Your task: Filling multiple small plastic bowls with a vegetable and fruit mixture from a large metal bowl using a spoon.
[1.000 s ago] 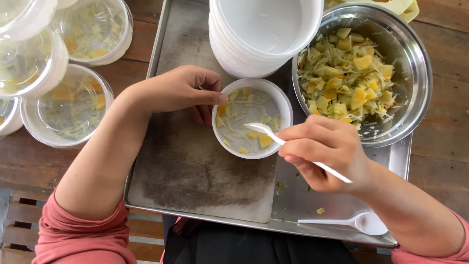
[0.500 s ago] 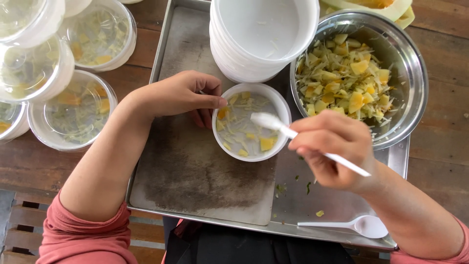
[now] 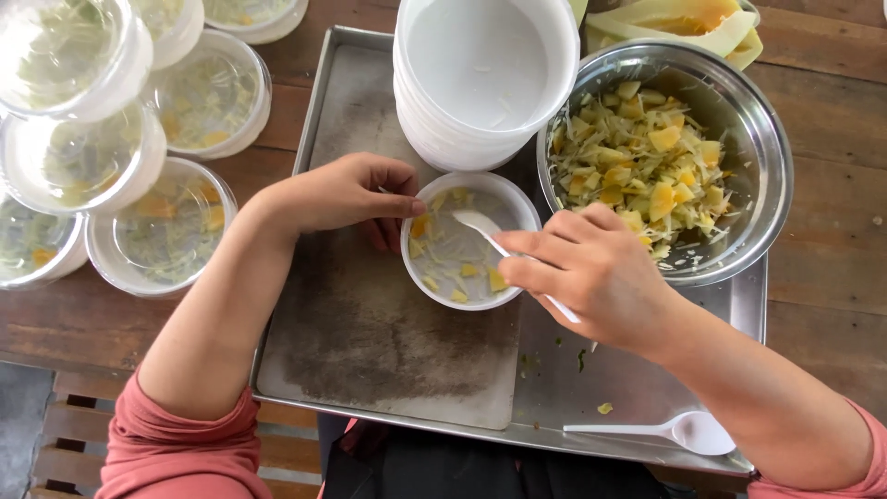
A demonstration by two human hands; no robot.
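Right hand pinching a white plastic spoon by its handle, fingers closed around it, scoop end dipped into the small white bowl. Left hand cupped against the left rim of that bowl, thumb on the edge, fingers curled loosely, steadying rather than gripping.

Small white bowl resting on the metal tray, partly filled with pale shreds and a few yellow fruit cubes in liquid (depth hard to judge).

Best done with the bowl braced on the tray as now, left thumb kept clear of the food. Spoon better held low and level over the bowl so shreds and juice drop inside, not onto the tray; a few scraps already lying on the metal just right of the bowl.

Just right of the bowl, touching or nearly so: steel mixing bowl holding the shredded salad. Directly behind the bowl: stack of empty white bowls. Well to the right of the bowl and nearer the body, a spare white spoon on the tray edge. Left of the bowl, off the tray, lidded filled containers on the wooden table.
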